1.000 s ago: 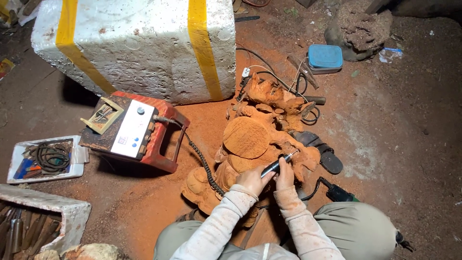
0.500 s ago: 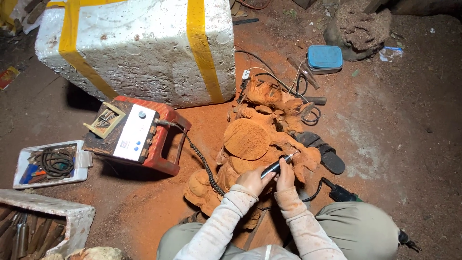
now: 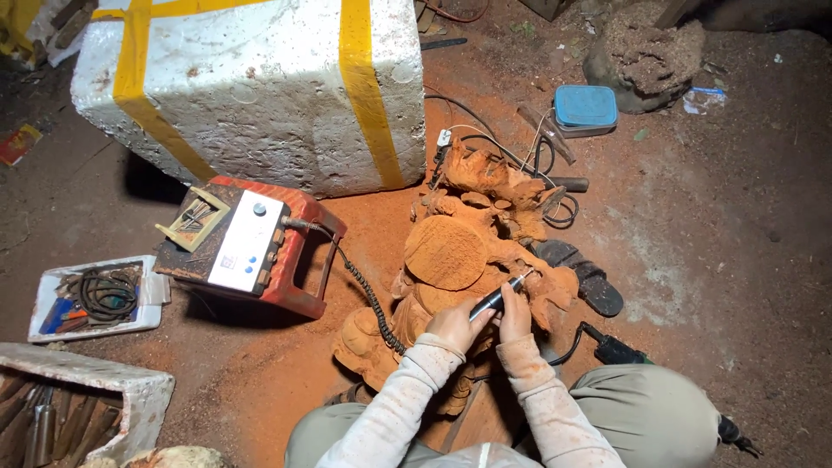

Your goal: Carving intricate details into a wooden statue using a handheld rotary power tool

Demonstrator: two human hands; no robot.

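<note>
The carving (image 3: 472, 260) lies on the dusty floor between the person's knees, likely so both hands reach it. The left hand (image 3: 457, 324) is wrapped tight around the grinder (image 3: 496, 299), tip on the wood. The right hand (image 3: 515, 319) pinches it near the front, seemingly steadying it. Both wrists bend inward, 2 forearms converging. A coiled cable (image 3: 368, 290) runs to the red box (image 3: 251, 247).

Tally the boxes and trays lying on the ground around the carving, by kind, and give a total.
Large white foam box with yellow tape: 1
Small blue lidded plastic box: 1
Shallow white tray of coiled cable and tools: 1
White foam trough of hand tools at the lower left: 1
Total: 4
</note>
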